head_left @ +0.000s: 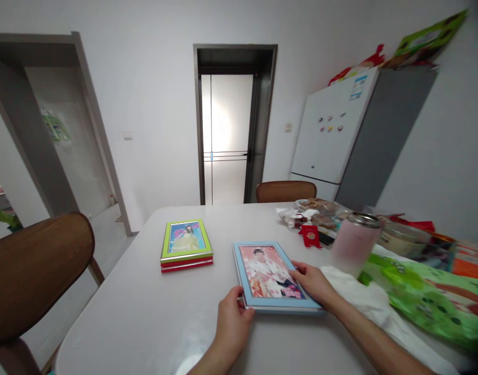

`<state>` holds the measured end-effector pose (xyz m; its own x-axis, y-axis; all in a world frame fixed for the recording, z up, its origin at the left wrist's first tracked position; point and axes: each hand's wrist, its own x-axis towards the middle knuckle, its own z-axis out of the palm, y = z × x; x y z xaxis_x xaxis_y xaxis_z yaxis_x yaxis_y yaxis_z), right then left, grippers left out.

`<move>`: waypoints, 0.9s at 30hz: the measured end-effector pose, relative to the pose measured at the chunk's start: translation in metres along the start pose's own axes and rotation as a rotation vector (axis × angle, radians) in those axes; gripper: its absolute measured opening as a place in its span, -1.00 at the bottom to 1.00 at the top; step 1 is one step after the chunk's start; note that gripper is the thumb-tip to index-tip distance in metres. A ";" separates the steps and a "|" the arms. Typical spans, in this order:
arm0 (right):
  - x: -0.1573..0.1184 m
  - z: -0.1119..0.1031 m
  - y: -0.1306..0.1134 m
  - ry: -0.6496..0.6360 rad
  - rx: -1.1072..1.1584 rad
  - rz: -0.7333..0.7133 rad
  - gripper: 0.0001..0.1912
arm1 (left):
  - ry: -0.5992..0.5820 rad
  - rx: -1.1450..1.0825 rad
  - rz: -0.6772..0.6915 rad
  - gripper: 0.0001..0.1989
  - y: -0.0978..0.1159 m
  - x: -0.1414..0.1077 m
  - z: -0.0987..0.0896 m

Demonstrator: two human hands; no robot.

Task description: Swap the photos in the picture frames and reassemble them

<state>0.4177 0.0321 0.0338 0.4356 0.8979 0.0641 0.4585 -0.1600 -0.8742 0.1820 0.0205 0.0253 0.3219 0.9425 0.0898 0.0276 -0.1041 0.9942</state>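
Note:
A light blue picture frame (pixel 267 301) with a pink photo in it lies face up at the front of the white table (pixel 152 317). Its near left corner is gripped by my left hand (pixel 233 317), thumb and fingers closed on the edge. My right hand (pixel 315 284) holds the right edge, with the thumb over the border. Something pale shows beneath the blue frame, perhaps another frame. Farther left lies a green picture frame (pixel 187 255) with a photo of a figure in a pale dress, stacked on a red picture frame (pixel 187 264). Neither hand touches that stack.
On the right stand a pink tumbler (pixel 354 245) and a green plastic packet (pixel 426 297), with white tissue (pixel 348 284) beside them. Behind are a red packet (pixel 310 236) and bagged food (pixel 320 207). Wooden chairs (pixel 39 276) stand at the left and far side. A fridge (pixel 328 125) is at the back right.

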 end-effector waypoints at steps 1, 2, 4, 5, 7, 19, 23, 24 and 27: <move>0.002 0.001 0.004 0.013 -0.043 -0.011 -0.64 | 0.007 0.047 0.007 -0.68 -0.001 0.001 0.001; 0.004 0.002 0.008 0.026 -0.088 -0.021 -0.65 | 0.013 0.090 0.013 -0.69 -0.002 0.003 0.000; 0.007 0.005 0.013 0.047 -0.181 -0.043 -0.67 | 0.025 0.162 0.022 -0.69 -0.004 0.004 -0.003; 0.008 0.007 0.014 0.053 -0.227 -0.055 -0.68 | 0.035 0.191 0.023 -0.69 -0.006 0.003 -0.005; 0.010 0.009 0.014 0.063 -0.316 -0.082 -0.71 | 0.061 0.232 0.019 -0.67 -0.008 0.003 -0.012; -0.008 0.154 -0.109 -0.092 -0.501 -0.656 -0.63 | 0.285 0.056 -0.195 -0.76 -0.015 0.031 -0.117; -0.006 0.204 -0.142 -0.146 -0.547 -0.747 -0.73 | 0.347 -0.092 -0.243 -0.76 -0.017 0.025 -0.129; -0.006 0.209 -0.145 -0.150 -0.560 -0.753 -0.77 | 0.371 -0.134 -0.244 -0.75 -0.017 0.022 -0.131; -0.015 0.210 -0.148 -0.173 -0.584 -0.781 -0.84 | 0.438 -0.269 -0.223 -0.68 -0.015 0.018 -0.137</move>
<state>0.1810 0.1286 0.0614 -0.2497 0.8775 0.4094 0.8988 0.3674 -0.2392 0.0578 0.0821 0.0205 -0.0891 0.9822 -0.1654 -0.2105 0.1437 0.9670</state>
